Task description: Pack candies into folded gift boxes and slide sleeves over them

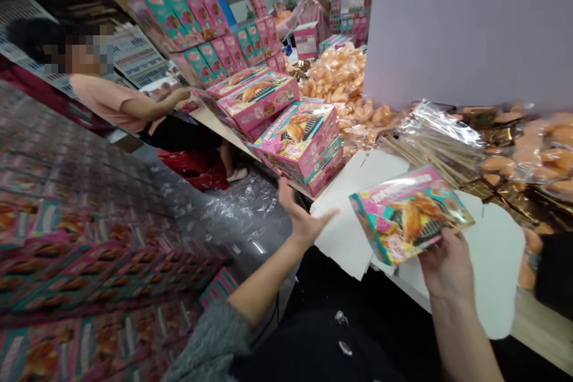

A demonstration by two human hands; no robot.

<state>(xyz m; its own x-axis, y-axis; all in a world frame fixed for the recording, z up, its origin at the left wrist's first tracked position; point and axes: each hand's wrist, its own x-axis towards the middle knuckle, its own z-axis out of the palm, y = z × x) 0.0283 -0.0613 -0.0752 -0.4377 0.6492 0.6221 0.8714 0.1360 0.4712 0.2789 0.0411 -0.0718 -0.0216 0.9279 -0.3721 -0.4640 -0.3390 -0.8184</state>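
Note:
My right hand (447, 265) grips the lower edge of a flat pink-and-teal printed card or packet (409, 215), which has a picture of roast food on it. My left hand (304, 221) is raised with its fingers spread and holds nothing. It is close to a stack of white card sheets (344, 227) but does not clearly touch it. Just beyond stands a pink printed carton (298, 146) on the table edge.
Several orange snack packets (335, 80) and wooden sticks in clear plastic (430, 152) lie on the table. Stacked pink cartons (192, 18) fill the far side, and more cover the floor at left (67, 250). A co-worker's hand (176, 94) reaches the table, and another person (308, 9) stands behind it.

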